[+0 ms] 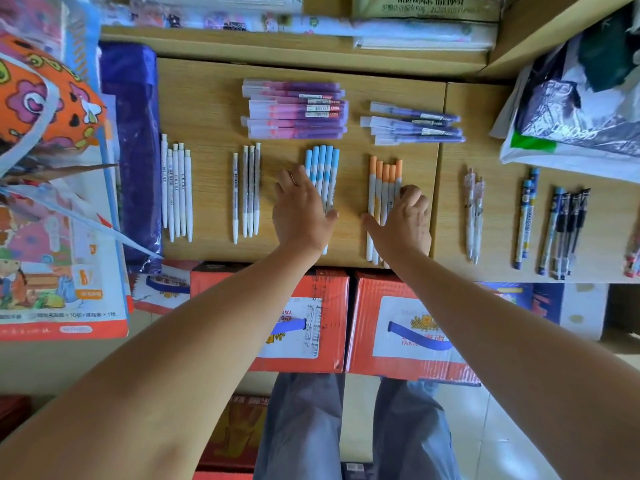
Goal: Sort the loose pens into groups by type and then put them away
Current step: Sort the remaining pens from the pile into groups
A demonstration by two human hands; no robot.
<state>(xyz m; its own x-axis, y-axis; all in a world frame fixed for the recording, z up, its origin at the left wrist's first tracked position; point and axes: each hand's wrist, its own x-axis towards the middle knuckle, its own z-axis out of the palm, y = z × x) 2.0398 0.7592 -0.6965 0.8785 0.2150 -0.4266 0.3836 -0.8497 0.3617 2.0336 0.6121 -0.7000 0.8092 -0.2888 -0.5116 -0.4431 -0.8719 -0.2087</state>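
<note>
the blue-capped pens and orange-capped pens lie side by side on the table, long axes pointing away from the person, caps far. the left grip rests flat and wide on the blue group. the right grip straddles the orange group, thumb left, bent fingers right; whether it pinches i cannot tell. red boxes sit below the near edge.

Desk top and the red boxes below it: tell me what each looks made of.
Desk top: likely wood-grain laminate, matte, by its fine even grain lines. Red boxes: corrugated cardboard with printed face; ribbing shows through.
</note>
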